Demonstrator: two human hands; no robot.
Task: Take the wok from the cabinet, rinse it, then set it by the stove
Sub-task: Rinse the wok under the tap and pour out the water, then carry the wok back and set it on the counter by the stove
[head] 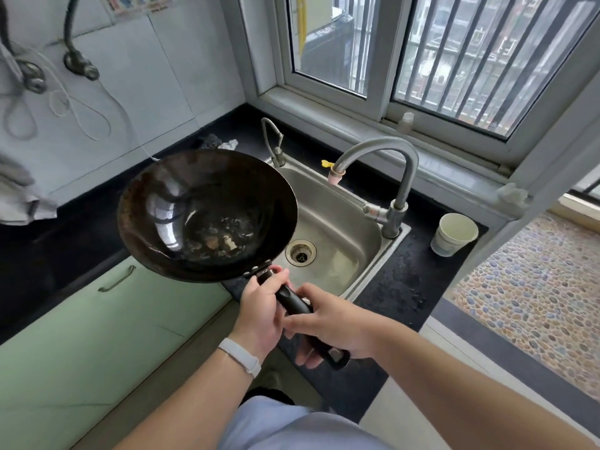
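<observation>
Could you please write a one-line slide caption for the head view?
Both hands, left hand and right hand, grip the black wok by its handle beside the steel sink.

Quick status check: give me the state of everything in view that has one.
wok: held tilted over the counter, water and bits inside
left hand: gripping the handle
right hand: gripping the handle
faucet: no water running
sink: wet, drain open
paper cup: upright

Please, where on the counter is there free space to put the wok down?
Both hands hold the wok. Bare dark counter lies left of the sink, bordered by the tiled wall and the green cabinet. A wet strip lies right of the sink, below the paper cup. The back corner holds scraps; the faucet crowds the right rim.
</observation>
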